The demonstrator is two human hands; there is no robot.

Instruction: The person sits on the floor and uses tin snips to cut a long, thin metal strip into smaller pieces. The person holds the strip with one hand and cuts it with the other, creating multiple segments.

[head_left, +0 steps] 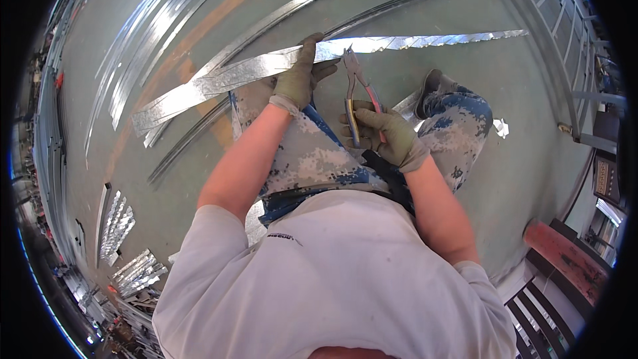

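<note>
A long, shiny metal strip [246, 68] lies slantwise in front of me, across my lap and out to the right. Its right part looks notched or folded in a row along the edge. My left hand [296, 81], in an olive work glove, is closed round the strip near its middle. In my gloved right hand [392, 136] is a pair of pliers [352, 70] with one yellow-and-dark handle and one red handle. The handles stand apart, and the jaws are at the strip's lower edge, just right of my left hand. Whether they grip the metal I cannot tell.
More long metal strips [156, 23] lie on the green floor at the far left and beyond my hands. Cut metal pieces [137, 271] are heaped at the lower left. A grey wheeled frame [541, 20] stands at the far right, and a red cylinder [565, 259] nearer right.
</note>
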